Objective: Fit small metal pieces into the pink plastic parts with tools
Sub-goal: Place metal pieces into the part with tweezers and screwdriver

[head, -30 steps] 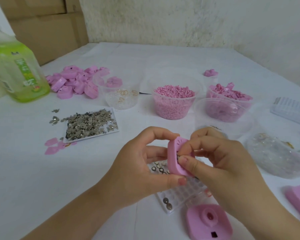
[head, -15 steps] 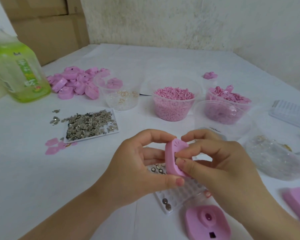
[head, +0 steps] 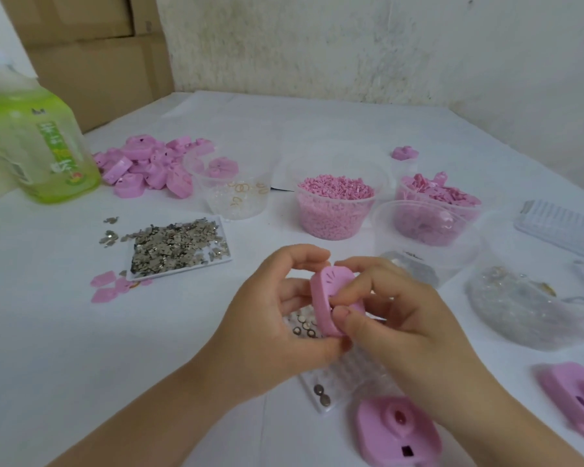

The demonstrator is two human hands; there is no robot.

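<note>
Held: pink plastic part (head: 326, 298), standing on edge above the tabletop (head: 48, 332), low centre of view, between both hands

Grip of the left hand (head: 267, 318): clamped on the part, index finger curled over its top, thumb under its lower end

Grip of the right hand (head: 398, 321): also clamped on the part, thumb and fingertips pinching its near face. Possibly a small piece sits under those fingertips, but it is hidden, so I cannot tell

Directly below the hands: clear gridded tray (head: 331, 379), small round metal discs (head: 319, 394) in some cells

Just right of that tray: second pink part (head: 397, 429) lying flat, recess up. A third pink part (head: 577, 396) lies at the right edge

Left of the hands, well apart: white tray (head: 189, 267) heaped with grey metal pieces (head: 176, 244), a few spilled beside it

Behind the hands: tub of pink pellets (head: 334, 210); left of it, tub with gold rings (head: 238, 193); then pile of pink parts (head: 145, 166); green bottle (head: 38, 146) far left

Right of the hands: clear plastic bag (head: 526, 308)
</note>
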